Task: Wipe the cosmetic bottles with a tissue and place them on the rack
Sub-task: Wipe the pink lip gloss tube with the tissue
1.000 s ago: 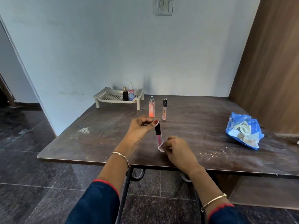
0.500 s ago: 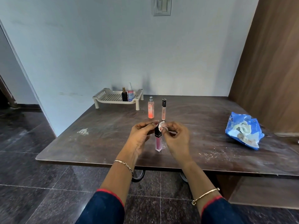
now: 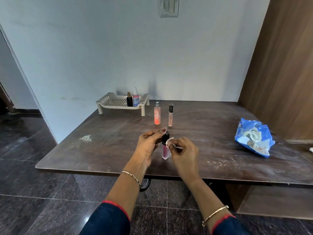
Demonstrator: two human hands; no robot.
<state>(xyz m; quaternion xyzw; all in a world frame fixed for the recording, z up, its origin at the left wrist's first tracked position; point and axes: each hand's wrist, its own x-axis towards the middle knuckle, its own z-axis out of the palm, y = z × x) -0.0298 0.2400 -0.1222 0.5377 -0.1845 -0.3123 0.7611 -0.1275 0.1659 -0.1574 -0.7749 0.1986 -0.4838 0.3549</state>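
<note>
the left hand (image 3: 149,146) pinches the black cap of a pink gloss tube (image 3: 164,150), held upright near the middle of the desk's (image 3: 110,150) front edge. the right hand (image 3: 183,153) pinches a tissue (image 3: 169,143) against that cap. toward the back edge stand a spray bottle (image 3: 157,113) and a slim tube (image 3: 170,115), their print unreadable. a black bottle (image 3: 129,99) and a pump bottle (image 3: 136,97) stand on the rack (image 3: 116,103) at the back left corner. one blue packet (image 3: 254,138) lies near the right edge.

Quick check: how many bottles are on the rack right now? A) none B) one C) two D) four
C: only a black bottle and a pump bottle stand on the rack. The spray bottle and gloss tube stand on the table. The left hand holds the pink tube, and the right hand pinches the tissue.
</note>
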